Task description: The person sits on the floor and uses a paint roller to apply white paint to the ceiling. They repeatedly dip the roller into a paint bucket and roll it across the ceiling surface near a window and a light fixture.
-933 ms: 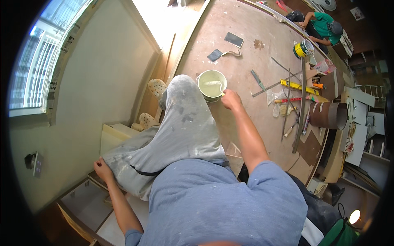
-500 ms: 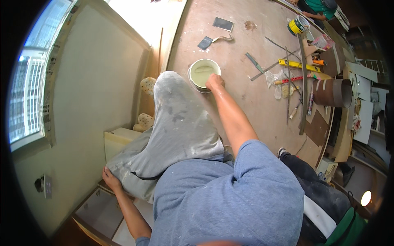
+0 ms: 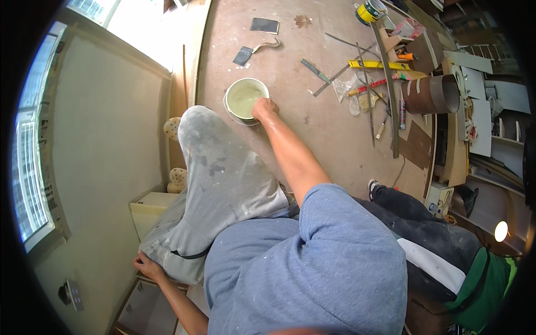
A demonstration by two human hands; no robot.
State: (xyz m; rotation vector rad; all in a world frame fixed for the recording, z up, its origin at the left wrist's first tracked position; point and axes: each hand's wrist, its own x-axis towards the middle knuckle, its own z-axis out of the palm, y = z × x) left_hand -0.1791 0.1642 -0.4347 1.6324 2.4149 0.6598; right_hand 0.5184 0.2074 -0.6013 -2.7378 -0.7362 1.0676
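Note:
My right hand is closed in a fist at the near right rim of a pale bucket. Whatever the fist holds is hidden by the fingers and the rim. Inside the bucket lies a thick, pale green-grey paste with a swirled surface. A thin wire handle hangs down around the bucket's outside. My left hand rests against the grey, dusty trouser leg at the lower left, its fingers partly visible and holding nothing that I can see.
Beyond the bucket lie a dark scraper and a dark rectangular sheet. Farther right are a green-handled blade, a yellow level, metal strips and a brown cylinder. Another person's dark-trousered leg stretches out at my right.
The whole view has shifted, so most things sit farther left and higher. The paste's surface pattern differs. My right hand stays at the rim; a person at the top right has left the view.

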